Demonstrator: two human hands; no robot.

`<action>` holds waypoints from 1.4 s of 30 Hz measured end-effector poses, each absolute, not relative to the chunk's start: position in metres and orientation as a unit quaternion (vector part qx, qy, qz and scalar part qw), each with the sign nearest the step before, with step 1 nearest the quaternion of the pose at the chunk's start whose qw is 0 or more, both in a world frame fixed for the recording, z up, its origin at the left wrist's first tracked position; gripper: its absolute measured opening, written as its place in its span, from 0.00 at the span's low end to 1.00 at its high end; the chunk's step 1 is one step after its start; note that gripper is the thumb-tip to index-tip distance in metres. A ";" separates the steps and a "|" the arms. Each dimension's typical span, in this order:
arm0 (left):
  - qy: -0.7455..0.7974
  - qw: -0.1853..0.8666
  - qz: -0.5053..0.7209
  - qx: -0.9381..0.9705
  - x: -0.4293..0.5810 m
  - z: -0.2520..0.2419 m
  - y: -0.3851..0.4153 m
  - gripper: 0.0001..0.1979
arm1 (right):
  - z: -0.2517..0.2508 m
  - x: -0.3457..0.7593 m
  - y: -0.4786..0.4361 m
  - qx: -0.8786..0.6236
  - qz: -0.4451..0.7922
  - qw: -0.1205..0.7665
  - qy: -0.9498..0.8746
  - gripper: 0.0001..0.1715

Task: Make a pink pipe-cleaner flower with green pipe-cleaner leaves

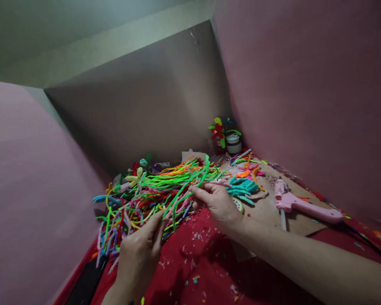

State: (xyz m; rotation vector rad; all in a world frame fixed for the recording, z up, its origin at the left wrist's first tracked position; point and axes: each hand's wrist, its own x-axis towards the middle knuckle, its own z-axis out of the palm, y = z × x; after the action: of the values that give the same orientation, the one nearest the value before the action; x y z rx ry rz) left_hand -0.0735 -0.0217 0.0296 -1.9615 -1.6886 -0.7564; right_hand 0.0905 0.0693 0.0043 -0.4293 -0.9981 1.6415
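Note:
Bright green pipe cleaners (178, 195) stretch between my two hands, one end rising above the right fingers. My right hand (217, 205) is closed in a pinch on a green pipe cleaner, thumb and forefinger together. Lower and to the left, my left hand (142, 245) pinches a green strand near its lower end. Just behind both hands lies a big heap of loose pipe cleaners (158, 182) in green, orange, red, pink and purple. The held strands overlap the heap, so how many I hold is unclear.
A pink glue gun (307, 207) rests on a cardboard sheet (266, 214) at right, beside bundled teal pipe cleaners (243, 188). Behind stand a pipe-cleaner flower (218, 130) and a lidded container (234, 144). A black phone-like object (87, 281) lies on red cloth (190, 258) strewn with scraps.

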 end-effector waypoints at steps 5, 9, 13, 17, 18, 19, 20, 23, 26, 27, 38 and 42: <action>-0.560 0.306 -0.218 -0.739 -0.071 0.020 -0.028 0.13 | 0.009 0.095 0.067 -0.165 0.711 0.575 -0.371 0.14; -0.537 0.321 -0.183 -0.759 -0.069 0.010 -0.033 0.17 | 0.008 0.093 0.067 -0.157 0.731 0.574 -0.333 0.15; -0.522 0.355 -0.154 -0.760 -0.062 0.003 -0.040 0.22 | 0.006 0.093 0.067 -0.131 0.749 0.568 -0.315 0.15; -0.480 0.365 -0.127 -0.788 -0.054 -0.001 -0.046 0.22 | 0.009 0.094 0.066 -0.138 0.750 0.569 -0.308 0.15; -0.472 0.363 -0.122 -0.794 -0.052 -0.001 -0.046 0.22 | 0.010 0.094 0.066 -0.139 0.750 0.573 -0.301 0.15; -0.468 0.361 -0.123 -0.797 -0.051 -0.002 -0.047 0.21 | 0.011 0.094 0.065 -0.138 0.749 0.577 -0.294 0.14; -0.469 0.354 -0.128 -0.799 -0.049 -0.001 -0.047 0.21 | 0.011 0.094 0.065 -0.134 0.747 0.583 -0.290 0.13; -0.510 0.254 -0.185 -0.801 -0.043 0.004 -0.047 0.17 | 0.012 0.094 0.065 -0.123 0.742 0.591 -0.293 0.12; -0.585 -0.054 -0.286 -0.757 -0.034 0.013 -0.043 0.16 | 0.011 0.093 0.065 -0.116 0.751 0.582 -0.290 0.11; -0.602 -0.180 -0.323 -0.708 -0.030 0.016 -0.039 0.15 | 0.010 0.093 0.064 -0.112 0.759 0.574 -0.285 0.11; -0.539 -0.311 -0.651 -0.435 -0.010 0.017 0.007 0.12 | 0.006 0.093 0.057 -0.144 0.774 0.540 -0.298 0.13; -0.559 -0.264 -0.595 -0.514 -0.015 0.028 0.008 0.11 | 0.004 0.092 0.059 -0.157 0.744 0.546 -0.353 0.10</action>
State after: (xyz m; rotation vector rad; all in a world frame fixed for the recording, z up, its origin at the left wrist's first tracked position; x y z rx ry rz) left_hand -0.0146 0.0077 0.0285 -1.9576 -2.1285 -2.2688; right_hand 0.0925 0.0588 0.0044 -0.3727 -0.8364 1.7640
